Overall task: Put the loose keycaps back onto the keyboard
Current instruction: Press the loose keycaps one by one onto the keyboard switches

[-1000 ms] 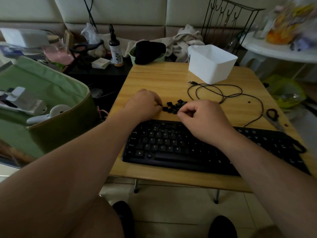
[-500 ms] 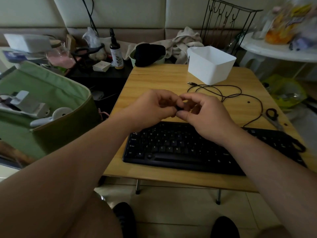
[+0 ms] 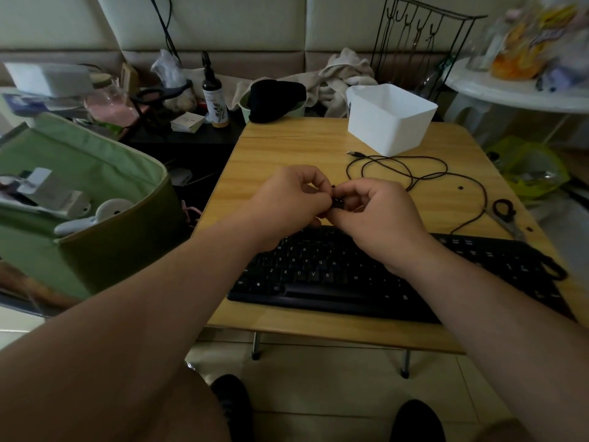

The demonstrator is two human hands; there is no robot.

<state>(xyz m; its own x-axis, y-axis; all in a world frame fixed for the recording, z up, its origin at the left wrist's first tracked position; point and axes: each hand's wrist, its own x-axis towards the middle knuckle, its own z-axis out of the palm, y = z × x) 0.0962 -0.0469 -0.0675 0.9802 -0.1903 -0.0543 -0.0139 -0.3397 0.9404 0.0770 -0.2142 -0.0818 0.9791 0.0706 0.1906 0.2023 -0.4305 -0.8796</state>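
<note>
— While both hands meet above the keyboard [image 3: 334,275], what goes down as item one?

— Item one: a small black keycap [image 3: 338,203], pinched between the curled fingertips of the left hand [image 3: 287,205] and the right hand [image 3: 379,215]; both hands are closed on it, raised just above the keyboard's top row. Whether more than one cap sits in that pinch cannot be told.

— Item two?

— The black keyboard, lying across the wooden table [image 3: 287,148] at six o'clock from the hands, partly hidden under the wrists.

— And around it?

— A white bin [image 3: 390,121] at one o'clock, near the table's far edge. A black cable [image 3: 411,173] looped between the bin and the hands, running off toward the keyboard at three o'clock. Scissors [image 3: 505,212] at three o'clock, just beside the cable. A green fabric bag [image 3: 95,186] off the table at nine o'clock.
</note>
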